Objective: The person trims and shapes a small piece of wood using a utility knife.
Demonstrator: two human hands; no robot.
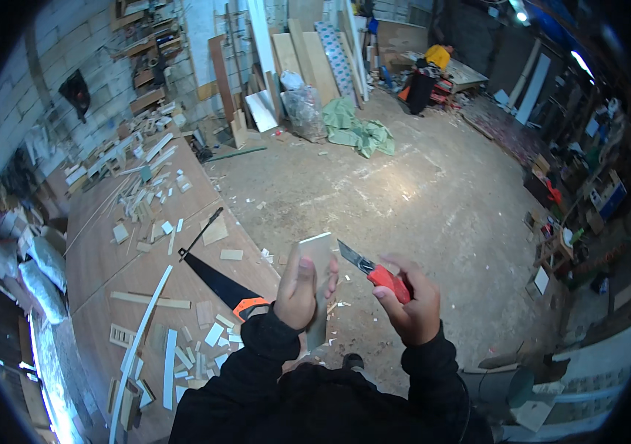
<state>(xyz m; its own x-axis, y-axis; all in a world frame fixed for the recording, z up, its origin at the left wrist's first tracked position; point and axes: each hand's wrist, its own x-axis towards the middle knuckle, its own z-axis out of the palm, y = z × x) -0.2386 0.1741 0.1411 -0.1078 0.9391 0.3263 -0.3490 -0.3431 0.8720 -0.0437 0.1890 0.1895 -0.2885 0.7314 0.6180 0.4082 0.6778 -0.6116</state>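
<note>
A thin, pale wooden board (318, 255) stands upright in my left hand (297, 292), the thumb on its near face and the fingertips showing round its right edge. My right hand (413, 300) grips a red utility knife (389, 283). Its bare blade points up and left, a short gap from the board's right edge. Left of my left hand, a hand saw (219, 280) with an orange and black handle lies on the brown worktable (138, 274). Small wood offcuts (215, 334) lie beside the saw handle, partly behind my left sleeve.
Strips and scraps of wood (142, 192) cover much of the worktable. Boards (308, 63) lean on the far wall, near a green sheet (360, 127) and a clear plastic bag (304, 111). A person in yellow (438, 56) is at a far table. Clutter lines the right side.
</note>
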